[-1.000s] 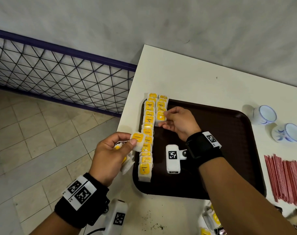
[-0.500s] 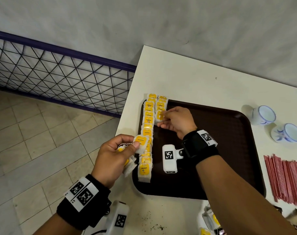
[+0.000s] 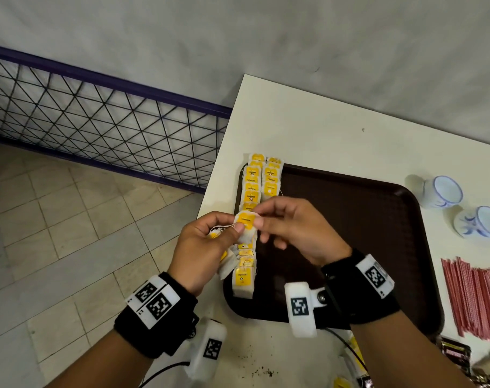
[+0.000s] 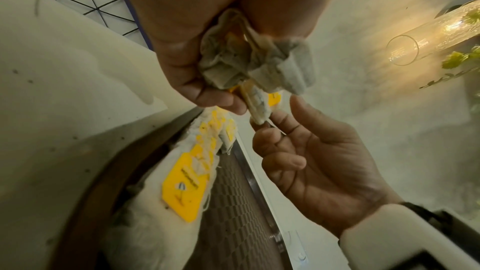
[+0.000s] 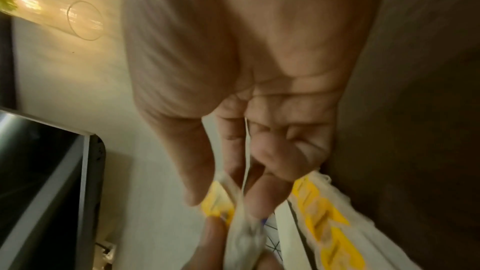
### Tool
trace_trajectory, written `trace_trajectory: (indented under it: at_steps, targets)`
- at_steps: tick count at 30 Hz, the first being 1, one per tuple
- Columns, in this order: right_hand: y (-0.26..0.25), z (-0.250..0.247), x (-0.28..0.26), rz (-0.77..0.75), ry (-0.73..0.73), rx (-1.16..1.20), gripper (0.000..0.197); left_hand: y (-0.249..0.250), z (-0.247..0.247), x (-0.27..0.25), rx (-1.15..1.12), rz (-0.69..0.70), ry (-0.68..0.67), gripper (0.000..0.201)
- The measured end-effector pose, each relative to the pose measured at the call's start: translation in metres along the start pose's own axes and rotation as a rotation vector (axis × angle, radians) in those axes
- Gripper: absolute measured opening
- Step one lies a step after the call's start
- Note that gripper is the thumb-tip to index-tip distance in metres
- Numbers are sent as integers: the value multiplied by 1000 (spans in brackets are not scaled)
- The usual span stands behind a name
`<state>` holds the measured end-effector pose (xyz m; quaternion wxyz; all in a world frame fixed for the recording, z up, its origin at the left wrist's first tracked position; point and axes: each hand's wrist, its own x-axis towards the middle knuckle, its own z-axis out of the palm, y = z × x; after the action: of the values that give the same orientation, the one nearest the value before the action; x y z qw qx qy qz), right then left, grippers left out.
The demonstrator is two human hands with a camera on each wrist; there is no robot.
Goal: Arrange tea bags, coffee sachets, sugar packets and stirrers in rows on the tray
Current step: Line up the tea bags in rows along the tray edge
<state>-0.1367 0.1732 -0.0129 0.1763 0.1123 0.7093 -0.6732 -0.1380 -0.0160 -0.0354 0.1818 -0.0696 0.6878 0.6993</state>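
Fingertips: right hand point(image 3: 299, 233) pinches the top tea bag point(image 3: 246, 221), which the left thumb pins too.
Left hand point(image 3: 203, 249): curled round a bunch of spare tea bags point(image 4: 249, 65), held over the tray's left edge.
Change: a second ago the right hand was laying a bag in the short second row point(image 3: 271, 177); it has come back for another.
Tray point(image 3: 364, 228): long first row point(image 3: 249, 197) full along its left edge; second row barely started.
Beyond tray: stirrers point(image 3: 473, 298) to its right, untouched.

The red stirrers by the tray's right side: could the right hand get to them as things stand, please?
Probably yes, once freed: the right hand pinches a tea bag with the left hand; the stirrers lie uncovered on the table.
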Motion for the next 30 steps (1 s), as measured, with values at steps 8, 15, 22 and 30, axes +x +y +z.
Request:
trace_trajectory:
  at_steps: [8,15,22,30]
  targets:
    - [5,-7,1,-21,124,15,4,-2,6,-1,-19,-33,-41,7]
    - [15,-35,27,130,257,-120,9,-6,-1,-4,-20,-72,-40,10]
    - [14,-31,45,201,285,-156,8,-9,-3,-2,-11,-82,-38,10]
    - [16,-25,59,234,372,-161,17,-8,0,0,-47,-92,-34,10]
